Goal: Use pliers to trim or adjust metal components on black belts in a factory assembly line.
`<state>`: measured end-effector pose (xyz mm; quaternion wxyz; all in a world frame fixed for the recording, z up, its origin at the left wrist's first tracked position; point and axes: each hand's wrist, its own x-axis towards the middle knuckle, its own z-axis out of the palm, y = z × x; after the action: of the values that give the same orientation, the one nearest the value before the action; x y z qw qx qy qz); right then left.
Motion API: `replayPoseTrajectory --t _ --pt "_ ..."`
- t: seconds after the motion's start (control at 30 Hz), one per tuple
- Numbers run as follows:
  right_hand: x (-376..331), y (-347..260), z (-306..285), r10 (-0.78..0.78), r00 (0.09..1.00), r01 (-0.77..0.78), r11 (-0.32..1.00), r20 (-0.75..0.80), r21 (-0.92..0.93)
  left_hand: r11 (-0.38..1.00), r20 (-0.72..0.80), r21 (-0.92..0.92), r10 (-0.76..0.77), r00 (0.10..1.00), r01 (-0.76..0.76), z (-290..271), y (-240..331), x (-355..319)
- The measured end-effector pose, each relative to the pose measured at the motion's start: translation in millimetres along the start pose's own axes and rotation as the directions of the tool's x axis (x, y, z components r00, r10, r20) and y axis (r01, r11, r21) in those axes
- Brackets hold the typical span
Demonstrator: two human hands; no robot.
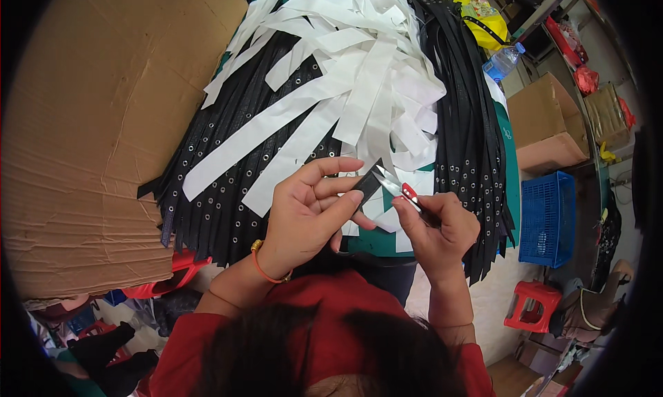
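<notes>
Black, flat, leather-like strip (369, 184) is slanting up-right from the left hand (304, 210) pinching it, its tip just beside silver-bladed, red-handled snips (409, 192) the right hand (447, 228) is gripping

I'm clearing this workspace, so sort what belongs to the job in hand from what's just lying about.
Likely the job:
black strip, in left hand
snips, in right hand
black straps
white strips

Apparently lying about:
bottle
yellow bag
blue basket
red stool
</notes>
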<state>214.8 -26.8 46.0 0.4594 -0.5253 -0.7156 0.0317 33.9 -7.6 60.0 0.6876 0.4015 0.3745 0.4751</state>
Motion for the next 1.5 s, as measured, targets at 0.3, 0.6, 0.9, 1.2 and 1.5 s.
replayPoseTrajectory --t 0.3,0.6,0.9,1.2,1.5 --pt "3 9 3 -0.061 0.998 0.061 0.998 0.008 -0.014 0.999 0.005 -0.02 -0.027 1.0 0.027 -2 1 3" --pt "3 19 0 -0.189 0.981 0.192 0.977 0.039 -0.094 0.999 0.013 -0.018 -0.031 0.999 0.032 -1 -2 9" --pt "13 20 1 0.753 0.616 -0.634 0.298 0.232 0.714 0.996 0.073 -0.053 -0.072 0.995 0.076 1 -1 11" --pt "36 16 2 0.351 0.689 -0.684 0.606 0.634 0.407 0.993 0.086 -0.025 -0.115 0.99 0.117 1 -8 8" --pt "42 25 -21 0.277 0.814 -0.562 0.595 0.511 0.574 0.959 0.148 0.072 -0.282 0.948 0.274 -9 8 20"
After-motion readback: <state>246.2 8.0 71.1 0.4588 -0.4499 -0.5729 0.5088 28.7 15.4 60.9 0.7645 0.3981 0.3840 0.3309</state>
